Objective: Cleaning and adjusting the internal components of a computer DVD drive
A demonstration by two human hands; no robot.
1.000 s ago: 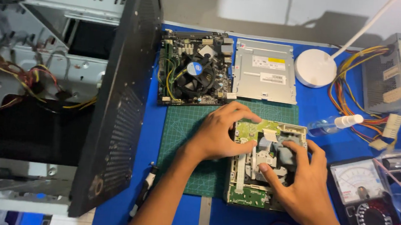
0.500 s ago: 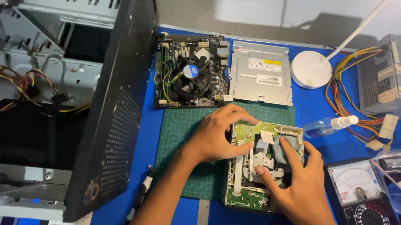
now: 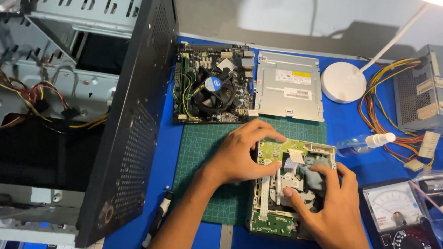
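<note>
The opened optical drive [image 3: 289, 189] is laid on the green cutting mat [image 3: 202, 175], its bare mechanism and green circuit board turned upward, near the front middle of the blue tabletop [image 3: 346, 123]. A small grey cloth [image 3: 312, 173] is pressed onto the mechanism by the right hand [image 3: 330, 210], whose fingers [image 3: 327, 171] are drawn together over the wad. Compared with a second ago, the cloth and the hand have been shifted only slightly across the upper right of the drive — the wiping appears to be kept to that one area. The left hand [image 3: 240, 154] has stayed where it was, flattened on the drive's left edge with its fingers spread and nothing grasped, so the unit is steadied against the rubbing. Beyond the mat, a motherboard [image 3: 211, 85] with its round fan and a silver drive cover [image 3: 288, 93] are set side by side, unchanged. A clear spray bottle [image 3: 363, 144] is lying just right of the drive, an analogue multimeter [image 3: 399, 225] nearer the front, and an open computer case [image 3: 67, 103] is standing at the left — none of these have been moved.
</note>
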